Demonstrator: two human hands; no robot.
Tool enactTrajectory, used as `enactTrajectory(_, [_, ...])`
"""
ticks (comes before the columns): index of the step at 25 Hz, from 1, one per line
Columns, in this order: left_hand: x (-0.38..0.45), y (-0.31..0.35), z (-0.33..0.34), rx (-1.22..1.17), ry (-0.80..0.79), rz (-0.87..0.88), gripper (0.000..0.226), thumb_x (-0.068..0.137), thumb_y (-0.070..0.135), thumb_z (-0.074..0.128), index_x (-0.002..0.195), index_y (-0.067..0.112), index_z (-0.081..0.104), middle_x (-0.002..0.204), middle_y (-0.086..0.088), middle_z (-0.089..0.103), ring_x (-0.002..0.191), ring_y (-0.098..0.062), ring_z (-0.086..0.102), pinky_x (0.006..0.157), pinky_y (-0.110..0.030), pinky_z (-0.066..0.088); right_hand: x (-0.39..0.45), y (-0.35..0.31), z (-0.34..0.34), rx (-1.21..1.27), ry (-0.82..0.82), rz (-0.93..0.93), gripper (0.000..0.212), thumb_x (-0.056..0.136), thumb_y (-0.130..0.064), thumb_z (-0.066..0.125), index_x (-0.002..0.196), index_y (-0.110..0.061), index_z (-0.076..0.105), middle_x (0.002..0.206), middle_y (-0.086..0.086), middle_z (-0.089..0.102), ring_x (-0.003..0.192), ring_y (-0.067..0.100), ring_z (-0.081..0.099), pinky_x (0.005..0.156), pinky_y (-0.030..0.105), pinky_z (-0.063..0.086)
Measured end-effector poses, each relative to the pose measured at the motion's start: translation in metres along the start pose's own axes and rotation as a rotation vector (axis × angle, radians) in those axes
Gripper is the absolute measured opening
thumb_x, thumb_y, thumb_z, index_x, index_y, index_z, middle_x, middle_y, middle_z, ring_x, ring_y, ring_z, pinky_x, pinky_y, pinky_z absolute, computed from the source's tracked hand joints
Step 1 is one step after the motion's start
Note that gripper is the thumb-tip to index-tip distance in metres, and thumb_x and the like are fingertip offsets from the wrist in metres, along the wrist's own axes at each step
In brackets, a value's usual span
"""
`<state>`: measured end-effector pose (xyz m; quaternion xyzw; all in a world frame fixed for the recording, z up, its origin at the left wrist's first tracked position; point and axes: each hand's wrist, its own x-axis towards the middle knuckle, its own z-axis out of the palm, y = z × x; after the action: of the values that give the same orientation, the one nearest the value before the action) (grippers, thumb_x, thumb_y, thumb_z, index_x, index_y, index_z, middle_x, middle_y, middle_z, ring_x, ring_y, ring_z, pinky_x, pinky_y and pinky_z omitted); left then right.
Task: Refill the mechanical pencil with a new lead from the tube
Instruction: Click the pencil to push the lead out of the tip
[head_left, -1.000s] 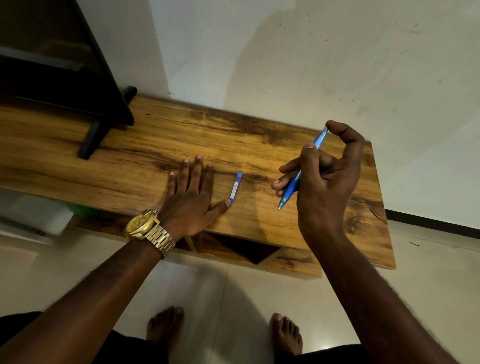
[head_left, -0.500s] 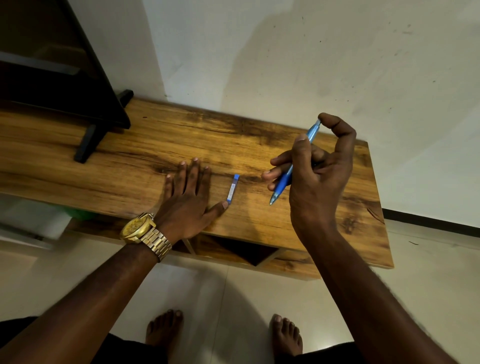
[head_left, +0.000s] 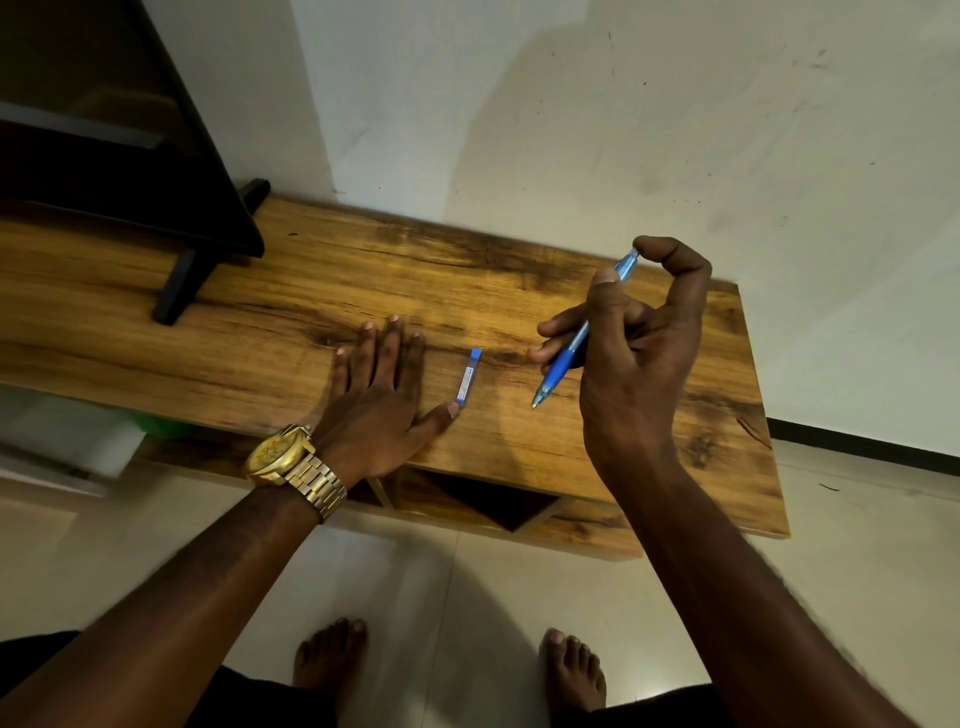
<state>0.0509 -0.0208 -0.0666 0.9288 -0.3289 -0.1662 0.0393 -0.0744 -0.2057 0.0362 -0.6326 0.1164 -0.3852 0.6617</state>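
My right hand grips the blue mechanical pencil, held slanted above the wooden table with its tip pointing down and left. My index finger curls over the pencil's top end. The small lead tube, clear with a blue cap at its far end, lies on the table between my hands. My left hand rests flat on the table with fingers spread, and its thumb tip touches the tube's near end.
A black TV stand foot and a dark screen occupy the table's far left. A white wall runs behind the table. An open shelf shows under the tabletop. My bare feet stand on the pale floor tiles.
My right hand with the pencil has shifted slightly toward the tube and back. My left hand and the tube have stayed in place.
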Motion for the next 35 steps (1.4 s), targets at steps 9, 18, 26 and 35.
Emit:
enactTrajectory(9, [-0.0008, 0.0003, -0.0008, -0.002, 0.004, 0.000, 0.101, 0.100, 0.079, 0.023, 0.171, 0.020, -0.020, 0.176, -0.009, -0.035, 0.164, -0.034, -0.030, 0.134, -0.058, -0.010, 0.0007, 0.0019, -0.0001, -0.030, 0.005, 0.022, 0.037, 0.116, -0.020, 0.057, 0.146, -0.013, 0.037, 0.083, 0.011, 0.083, 0.066, 0.030, 0.082, 0.060, 0.042, 0.066])
enactTrajectory(18, [-0.0006, 0.0002, -0.0008, -0.011, -0.004, 0.003, 0.101, 0.100, 0.079, 0.023, 0.171, 0.020, -0.020, 0.176, -0.009, -0.037, 0.164, -0.034, -0.031, 0.134, -0.059, -0.010, -0.0024, 0.0004, 0.0007, 0.016, 0.010, 0.064, 0.040, 0.114, -0.021, 0.061, 0.144, -0.013, 0.035, 0.097, 0.019, 0.085, 0.071, 0.037, 0.084, 0.058, 0.038, 0.066])
enactTrajectory(26, [0.0004, 0.0003, 0.0004, 0.003, 0.010, 0.001, 0.101, 0.100, 0.079, 0.023, 0.170, 0.020, -0.021, 0.176, -0.009, -0.035, 0.164, -0.034, -0.030, 0.134, -0.059, -0.009, -0.0029, 0.0002, 0.0018, 0.052, -0.001, 0.054, 0.041, 0.115, -0.018, 0.060, 0.146, -0.015, 0.034, 0.102, 0.018, 0.086, 0.080, 0.034, 0.086, 0.059, 0.036, 0.066])
enactTrajectory(35, [0.0009, -0.0004, 0.0018, -0.001, 0.015, 0.003, 0.102, 0.100, 0.080, 0.022, 0.171, 0.020, -0.020, 0.176, -0.009, -0.035, 0.164, -0.035, -0.030, 0.134, -0.059, -0.009, -0.0049, 0.0016, 0.0033, 0.125, 0.051, 0.078, 0.046, 0.115, -0.017, 0.059, 0.149, -0.010, 0.028, 0.109, 0.019, 0.085, 0.093, 0.033, 0.087, 0.061, 0.033, 0.065])
